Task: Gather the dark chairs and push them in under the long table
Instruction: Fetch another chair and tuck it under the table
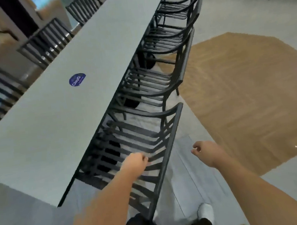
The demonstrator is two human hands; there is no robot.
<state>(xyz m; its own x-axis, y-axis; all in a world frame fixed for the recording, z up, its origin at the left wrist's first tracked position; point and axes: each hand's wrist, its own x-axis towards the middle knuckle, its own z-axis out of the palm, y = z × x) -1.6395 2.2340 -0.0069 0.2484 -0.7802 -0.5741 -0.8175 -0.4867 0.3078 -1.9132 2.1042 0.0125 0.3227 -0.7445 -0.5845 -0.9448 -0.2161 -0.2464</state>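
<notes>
A person's left hand (135, 163) curls over the slatted back of the nearest dark chair (155, 148), which stands at the long table (69, 106)'s right edge, seat partly tucked beneath. The right hand (206, 152) hangs loosely curled, holding nothing, above pale floor. More dark chairs (169, 41) line the same side, pushed in. A blue sticker (77, 79) lies on the tabletop.

Soft, even indoor light; edges bend with wide-angle distortion, and detail looks smeared, perhaps by motion.
</notes>
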